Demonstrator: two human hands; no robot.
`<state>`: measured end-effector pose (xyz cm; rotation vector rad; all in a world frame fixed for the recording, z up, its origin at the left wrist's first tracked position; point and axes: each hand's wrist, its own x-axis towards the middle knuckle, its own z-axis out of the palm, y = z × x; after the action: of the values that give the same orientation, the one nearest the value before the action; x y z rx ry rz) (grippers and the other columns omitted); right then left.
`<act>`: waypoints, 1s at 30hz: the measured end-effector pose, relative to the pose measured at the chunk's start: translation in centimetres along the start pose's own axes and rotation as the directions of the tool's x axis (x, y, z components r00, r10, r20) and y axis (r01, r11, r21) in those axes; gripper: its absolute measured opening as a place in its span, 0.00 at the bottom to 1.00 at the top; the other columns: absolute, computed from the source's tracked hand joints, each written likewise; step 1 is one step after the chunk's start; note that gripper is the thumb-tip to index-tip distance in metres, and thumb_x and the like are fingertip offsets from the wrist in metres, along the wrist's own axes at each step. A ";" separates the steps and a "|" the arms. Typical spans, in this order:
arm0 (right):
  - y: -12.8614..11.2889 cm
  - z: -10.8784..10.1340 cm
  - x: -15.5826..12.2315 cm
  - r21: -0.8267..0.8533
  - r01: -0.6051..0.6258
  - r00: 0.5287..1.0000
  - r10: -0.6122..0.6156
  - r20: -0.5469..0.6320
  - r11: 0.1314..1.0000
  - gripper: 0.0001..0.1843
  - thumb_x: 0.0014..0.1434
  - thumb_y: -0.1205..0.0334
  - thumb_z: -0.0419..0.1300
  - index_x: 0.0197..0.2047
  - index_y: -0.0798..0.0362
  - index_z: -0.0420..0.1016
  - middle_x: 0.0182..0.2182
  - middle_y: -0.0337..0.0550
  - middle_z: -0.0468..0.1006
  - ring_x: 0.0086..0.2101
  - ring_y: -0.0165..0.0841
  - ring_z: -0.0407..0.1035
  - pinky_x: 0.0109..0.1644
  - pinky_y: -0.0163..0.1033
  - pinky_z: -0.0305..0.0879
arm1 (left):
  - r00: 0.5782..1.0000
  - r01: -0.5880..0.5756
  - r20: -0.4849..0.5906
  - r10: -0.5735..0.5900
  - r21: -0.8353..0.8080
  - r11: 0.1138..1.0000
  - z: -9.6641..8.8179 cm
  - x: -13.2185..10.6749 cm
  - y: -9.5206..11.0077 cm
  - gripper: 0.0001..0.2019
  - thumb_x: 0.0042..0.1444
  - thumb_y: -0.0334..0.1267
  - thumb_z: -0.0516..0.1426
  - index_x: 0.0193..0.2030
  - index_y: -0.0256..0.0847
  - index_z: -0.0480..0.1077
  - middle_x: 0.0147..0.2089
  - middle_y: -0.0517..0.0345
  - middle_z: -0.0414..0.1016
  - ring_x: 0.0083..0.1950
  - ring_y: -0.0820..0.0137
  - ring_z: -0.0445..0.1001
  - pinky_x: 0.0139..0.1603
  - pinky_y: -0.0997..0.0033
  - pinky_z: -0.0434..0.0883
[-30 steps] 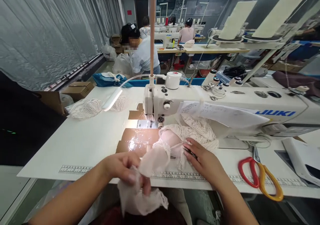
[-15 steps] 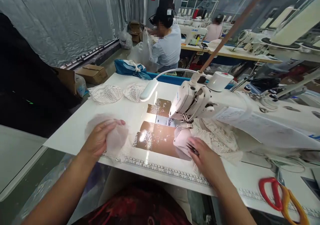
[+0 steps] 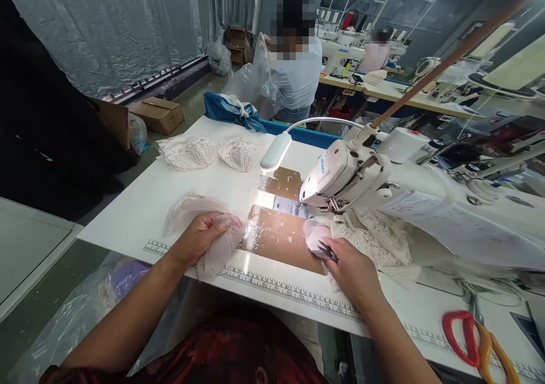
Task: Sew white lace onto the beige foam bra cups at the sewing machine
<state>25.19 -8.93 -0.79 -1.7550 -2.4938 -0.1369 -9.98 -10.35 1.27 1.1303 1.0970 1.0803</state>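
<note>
My left hand [image 3: 208, 233] pinches a sheer pale pink fabric piece [image 3: 221, 253], part of which spreads over the table to its left. Dark thread snips [image 3: 327, 251] are held in my right hand [image 3: 351, 259], their tips pointing left over a smooth pale pink cup piece [image 3: 315, 233]. Whether those fingers also grip the cup cannot be made out. Just beyond it stands the head of a white sewing machine [image 3: 336, 179], its needle area lit. Cream lace [image 3: 374, 236] lies bunched under the machine arm, close to my right hand.
Two lace cups [image 3: 187, 152] lie at the table's far left. A lamp [image 3: 276, 151] hangs over brown tape [image 3: 276, 236] on the table. Scissors [image 3: 479, 336] with red and orange handles lie at right. Beyond the table a person [image 3: 298, 71] sits near clear plastic.
My left hand has moved right with the sheer fabric, toward the brown tape. My right hand stays by the cup piece with the snips. The view has shifted slightly.
</note>
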 end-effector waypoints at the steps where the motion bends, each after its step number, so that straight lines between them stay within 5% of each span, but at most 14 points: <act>1: 0.0 -0.1 -0.1 -0.033 0.022 1.000 -0.023 -0.020 0.999 0.13 0.56 0.65 0.54 0.45 0.50 0.72 0.40 0.43 0.79 0.32 0.35 0.74 0.29 0.36 0.64 | 1.000 -0.003 0.014 0.003 0.004 1.000 0.0 -0.1 0.0 0.17 0.57 0.49 0.58 0.43 0.37 0.77 0.48 0.49 0.78 0.51 0.60 0.73 0.55 0.65 0.68; 5: 0.2 -2.4 -2.3 -0.074 0.061 0.950 -0.080 -0.301 0.995 0.13 0.59 0.61 0.55 0.47 0.51 0.72 0.41 0.46 0.79 0.36 0.35 0.74 0.30 0.35 0.64 | 0.999 0.051 0.003 -0.051 -0.006 0.999 -0.9 -0.5 -0.4 0.18 0.57 0.49 0.58 0.45 0.38 0.77 0.48 0.50 0.77 0.49 0.61 0.74 0.49 0.69 0.70; 8: 1.6 -4.5 -3.5 -0.113 -0.145 0.902 0.084 -0.423 0.983 0.18 0.61 0.58 0.53 0.53 0.48 0.70 0.44 0.49 0.77 0.38 0.39 0.73 0.30 0.37 0.63 | 0.994 0.099 -0.036 -0.102 -0.072 0.992 -1.6 -0.6 -0.9 0.18 0.56 0.50 0.59 0.45 0.38 0.76 0.44 0.51 0.78 0.44 0.64 0.75 0.44 0.72 0.71; 13: 5.2 -3.7 -3.1 -0.159 -0.389 0.911 0.353 -0.214 0.907 0.22 0.60 0.52 0.51 0.55 0.51 0.70 0.48 0.57 0.73 0.36 0.46 0.73 0.24 0.43 0.63 | 0.994 0.092 -0.055 -0.100 -0.124 0.988 -1.7 -0.5 -1.2 0.18 0.55 0.49 0.60 0.44 0.37 0.77 0.43 0.52 0.79 0.43 0.65 0.75 0.44 0.73 0.70; 18: 2.9 -2.2 -2.8 0.100 -0.197 0.931 0.218 -0.294 0.975 0.22 0.63 0.58 0.48 0.59 0.49 0.66 0.50 0.53 0.74 0.50 0.45 0.69 0.50 0.49 0.68 | 0.991 0.108 -0.060 -0.118 -0.150 0.983 -1.6 -0.6 -1.4 0.18 0.52 0.50 0.62 0.42 0.37 0.77 0.40 0.52 0.79 0.41 0.65 0.75 0.41 0.73 0.71; 23: -4.5 -1.3 0.0 0.299 0.088 0.996 -0.076 -0.050 0.950 0.25 0.63 0.64 0.45 0.62 0.56 0.63 0.61 0.57 0.65 0.61 0.46 0.59 0.60 0.57 0.60 | 0.990 0.130 -0.039 -0.136 -0.118 0.984 -1.6 -0.6 -1.5 0.17 0.53 0.50 0.61 0.41 0.37 0.76 0.37 0.54 0.78 0.40 0.65 0.74 0.40 0.72 0.71; 26: -7.4 -0.8 1.8 0.475 0.368 0.903 -0.428 0.020 0.799 0.30 0.61 0.68 0.46 0.66 0.53 0.56 0.64 0.52 0.60 0.64 0.43 0.53 0.64 0.56 0.56 | 0.991 0.130 -0.029 -0.134 -0.115 0.985 -1.8 -0.9 -1.6 0.17 0.54 0.50 0.61 0.41 0.37 0.75 0.37 0.54 0.77 0.40 0.65 0.74 0.41 0.71 0.71; 28: -8.2 -0.7 2.9 0.542 0.375 0.896 -0.444 -0.004 0.752 0.31 0.61 0.69 0.46 0.67 0.52 0.54 0.66 0.51 0.56 0.64 0.40 0.51 0.65 0.53 0.56 | 0.993 0.108 -0.040 -0.112 -0.104 0.989 -2.1 -1.0 -1.6 0.17 0.54 0.50 0.61 0.40 0.37 0.75 0.37 0.54 0.77 0.42 0.64 0.74 0.43 0.70 0.70; 30: -8.5 -0.6 4.0 0.521 0.263 0.950 -0.313 0.010 0.812 0.30 0.60 0.70 0.46 0.66 0.56 0.56 0.66 0.54 0.54 0.65 0.43 0.50 0.65 0.54 0.55 | 0.995 0.088 -0.050 -0.092 -0.066 0.994 -2.7 -0.7 -1.4 0.17 0.54 0.51 0.60 0.39 0.37 0.75 0.37 0.54 0.76 0.42 0.64 0.73 0.43 0.70 0.70</act>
<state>15.84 -8.16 0.13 -1.1858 -2.5197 0.5618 -12.59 -10.89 -0.24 0.9977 1.1364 1.0722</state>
